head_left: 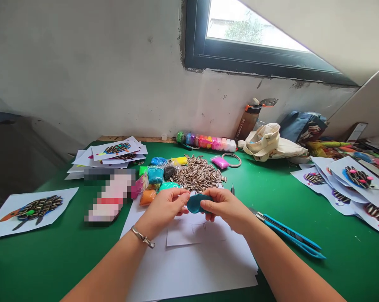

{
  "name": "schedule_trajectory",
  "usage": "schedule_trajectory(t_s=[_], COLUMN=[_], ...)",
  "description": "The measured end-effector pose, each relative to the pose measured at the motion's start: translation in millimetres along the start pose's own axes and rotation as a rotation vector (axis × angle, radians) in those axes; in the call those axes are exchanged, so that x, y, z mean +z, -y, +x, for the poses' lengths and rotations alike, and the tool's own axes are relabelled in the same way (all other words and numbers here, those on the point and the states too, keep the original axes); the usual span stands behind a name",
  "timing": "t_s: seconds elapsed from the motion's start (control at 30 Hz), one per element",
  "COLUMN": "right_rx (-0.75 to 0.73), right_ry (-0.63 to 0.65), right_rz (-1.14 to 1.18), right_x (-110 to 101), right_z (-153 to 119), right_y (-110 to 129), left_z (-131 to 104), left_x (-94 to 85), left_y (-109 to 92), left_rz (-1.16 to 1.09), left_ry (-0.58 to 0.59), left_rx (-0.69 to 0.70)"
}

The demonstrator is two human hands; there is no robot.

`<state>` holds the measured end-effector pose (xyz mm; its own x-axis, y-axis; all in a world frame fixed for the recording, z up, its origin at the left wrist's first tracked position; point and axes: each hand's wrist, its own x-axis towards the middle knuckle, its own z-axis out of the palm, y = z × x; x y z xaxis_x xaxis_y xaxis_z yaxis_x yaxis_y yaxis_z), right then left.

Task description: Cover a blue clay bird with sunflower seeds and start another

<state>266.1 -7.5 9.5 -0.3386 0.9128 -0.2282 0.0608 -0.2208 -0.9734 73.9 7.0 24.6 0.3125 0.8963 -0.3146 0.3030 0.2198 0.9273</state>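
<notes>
A flattened piece of teal modelling clay (195, 203) is pinched between my two hands, above the white paper. My left hand (168, 203) has thumb and fingers closed at its left edge. My right hand (222, 205) grips the other side, thumb on top. Below them lies a small white sheet (183, 237) with a few pencil lines, on top of larger white paper (189, 272). Just beyond my hands are a heap of striped sunflower seeds (200, 173) and several small bags of coloured clay, among them an orange one (147, 197) and a blue one (155, 174).
Blue tweezers (290, 235) lie right of the paper. Seed-decorated pictures sit at left (35, 212), back left (113, 151) and right (359, 176). Behind the seeds are a pink clay bag (220, 162), a tape roll (231, 160), a brown bottle (247, 121) and a cream cloth bag (267, 144).
</notes>
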Motion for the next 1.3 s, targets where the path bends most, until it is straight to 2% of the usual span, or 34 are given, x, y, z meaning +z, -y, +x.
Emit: schedule_trajectory(t_s=[0.1,0.17,0.33,0.53,0.9,1.3], right_rx=[0.013,0.029,0.05,0.063,-0.008,0.049], right_ry=[-0.005,-0.02,-0.021,0.006,-0.064,-0.085], right_rz=[-0.083,-0.144,-0.229,-0.361,-0.627,-0.6], right_x=[0.9,3.2,12.1,20.9,25.2,8.3], right_z=[0.6,1.5,5.5,11.2,11.3,6.6], right_y=[-0.7,-3.0,-10.6,-14.2,-13.9,-16.2], left_z=[0.8,1.9,4.9,7.7,7.2,6.0], left_x=[-9.9,-16.2,-24.3,-20.6,-12.0,-7.0], left_y=[0.9,1.0,3.9,15.3,15.8,15.0], left_rz=[0.15,0.252,0.413,0.494,0.698,0.762], left_ry=[-0.098,-0.141,-0.122,-0.013,-0.001,-0.019], left_rx=[0.069,0.066,0.046,0.066,0.109,0.113])
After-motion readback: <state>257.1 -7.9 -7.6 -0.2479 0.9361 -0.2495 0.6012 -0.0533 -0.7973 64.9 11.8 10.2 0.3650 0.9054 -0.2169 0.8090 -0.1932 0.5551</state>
